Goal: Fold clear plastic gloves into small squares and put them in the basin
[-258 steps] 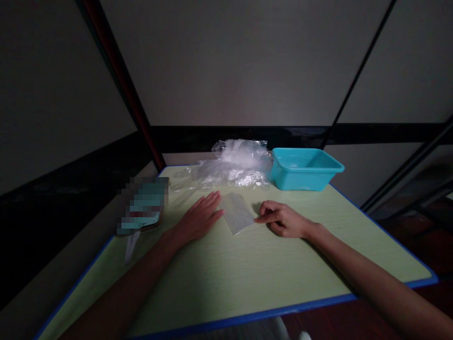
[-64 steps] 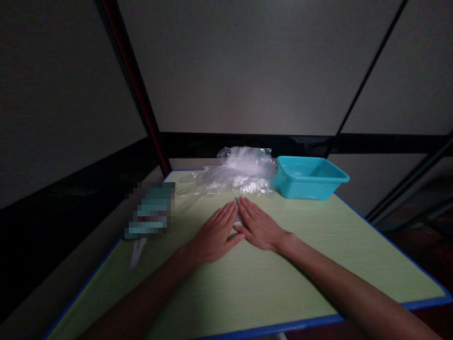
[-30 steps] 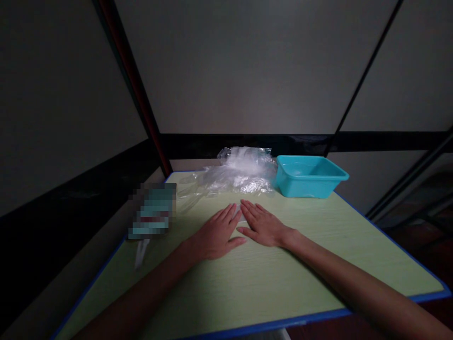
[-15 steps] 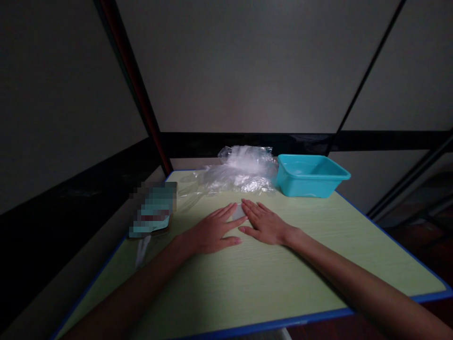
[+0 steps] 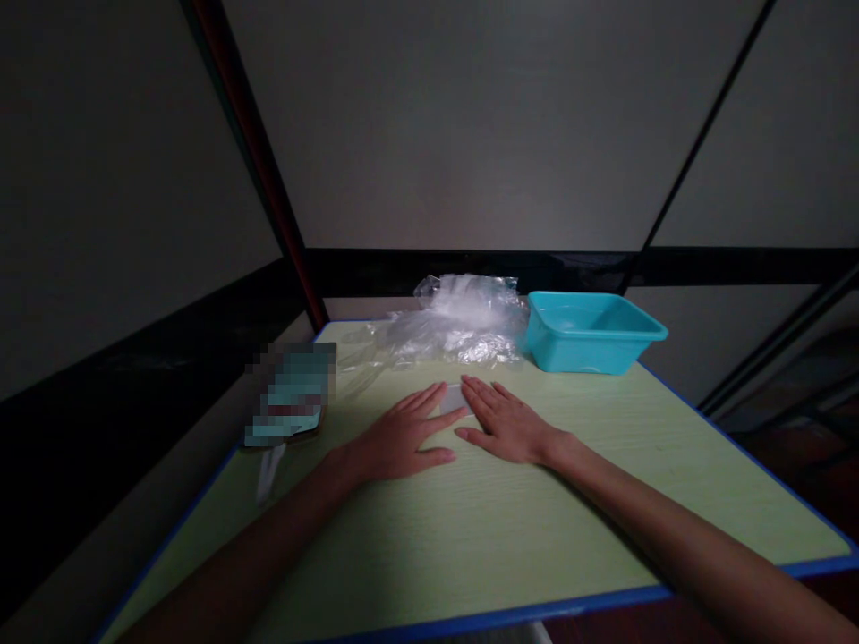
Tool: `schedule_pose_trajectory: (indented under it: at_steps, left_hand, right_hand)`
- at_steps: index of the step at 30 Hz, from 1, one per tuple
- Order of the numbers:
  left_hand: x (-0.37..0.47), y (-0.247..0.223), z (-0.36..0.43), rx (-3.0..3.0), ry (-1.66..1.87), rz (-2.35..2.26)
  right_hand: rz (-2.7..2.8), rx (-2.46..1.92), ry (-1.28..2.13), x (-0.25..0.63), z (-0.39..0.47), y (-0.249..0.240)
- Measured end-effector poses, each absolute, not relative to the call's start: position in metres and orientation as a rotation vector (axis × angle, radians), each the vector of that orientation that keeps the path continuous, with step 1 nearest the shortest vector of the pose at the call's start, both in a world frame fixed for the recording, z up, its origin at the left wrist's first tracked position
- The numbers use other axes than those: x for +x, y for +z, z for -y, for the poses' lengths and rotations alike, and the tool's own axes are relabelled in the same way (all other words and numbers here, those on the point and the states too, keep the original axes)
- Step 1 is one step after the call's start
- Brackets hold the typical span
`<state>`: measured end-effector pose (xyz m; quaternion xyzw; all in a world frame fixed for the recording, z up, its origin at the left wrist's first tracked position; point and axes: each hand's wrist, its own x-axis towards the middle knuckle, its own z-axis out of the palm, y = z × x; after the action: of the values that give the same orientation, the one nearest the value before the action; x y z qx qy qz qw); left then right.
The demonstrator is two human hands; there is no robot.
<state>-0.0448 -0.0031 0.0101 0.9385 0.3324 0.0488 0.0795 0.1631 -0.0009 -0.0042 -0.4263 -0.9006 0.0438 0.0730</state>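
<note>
Flat on the table lies a small, pale, whitish piece (image 5: 454,400), partly covered by my fingers; its kind is hard to make out. My left hand (image 5: 409,436) rests over its left side, palm down, with the fingers stretched and the thumb apart. From the right, my right hand (image 5: 503,422) lies palm down too, its fingertips on the piece's right edge and its thumb spread. The two hands are close together, fingertips nearly meeting. Neither hand is closed around anything.
Behind the hands, crumpled clear plastic bags (image 5: 463,317) lie at the table's far edge. A turquoise basin (image 5: 591,335) stands at the back right. A phone-like object (image 5: 292,398), blurred out, lies at the left edge. The pale green table (image 5: 537,537) has a blue rim.
Both hands stay flat in nearly the same place. They have drifted very slightly apart, showing a little more of the pale piece between them.
</note>
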Motion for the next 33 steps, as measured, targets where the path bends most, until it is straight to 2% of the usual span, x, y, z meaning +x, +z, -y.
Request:
schedule_pose_trajectory:
  at_steps: [5, 10, 21, 33]
  left_hand:
    - [-0.045, 0.006, 0.001, 2.59, 0.331, -1.129]
    - [-0.046, 0.008, 0.001, 2.379, 0.53, -1.211]
    - [-0.046, 0.009, 0.005, 2.59, 0.551, -1.108]
    - [-0.045, 0.008, 0.004, 2.577, 0.548, -1.104]
  right_hand:
    - [2.702, -1.218, 0.278, 0.169, -0.003, -0.003]
    - [2.606, -0.945, 0.45, 0.186, -0.008, 0.011]
    - [2.745, -0.814, -0.276, 0.187, -0.009, 0.022]
    - [2.753, -0.898, -0.402, 0.182, -0.008, 0.021]
